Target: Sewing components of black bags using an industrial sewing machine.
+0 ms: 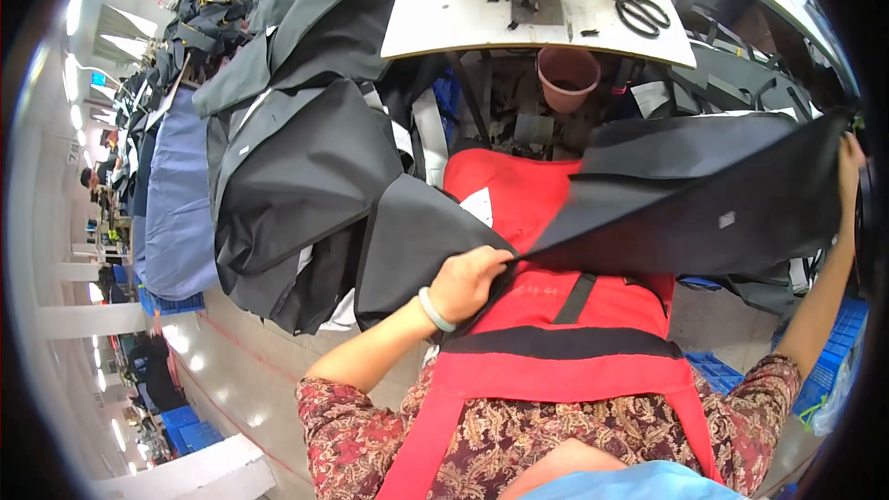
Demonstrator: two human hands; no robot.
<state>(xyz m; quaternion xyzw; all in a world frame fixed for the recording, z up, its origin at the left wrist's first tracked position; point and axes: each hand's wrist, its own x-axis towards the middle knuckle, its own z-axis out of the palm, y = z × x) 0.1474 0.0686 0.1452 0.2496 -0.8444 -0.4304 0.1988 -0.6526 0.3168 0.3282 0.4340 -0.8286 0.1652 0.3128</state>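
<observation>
A long piece of black fabric [685, 213] is stretched across my lap, over my red apron [556, 301]. My left hand [468, 285] pinches the fabric near the middle, its fingers closed. Far out at the right, my right hand [849, 162] grips the fabric's raised end, close to the picture's dark rim; its fingertips are partly hidden. The cloth runs slanted and taut between the two hands, with a small pale label on it. To the left of my left hand, another black flap [421, 241] hangs beside a large draped heap of black fabric [306, 176].
Ahead stands a white worktable [454, 9] with black scissors [634, 11] and dark scraps. Beneath it is a pink bucket [567, 79]. Blue-grey cloth [174, 204] hangs at the left. Blue crates [833, 352] sit at the right. Other people work in the far left background.
</observation>
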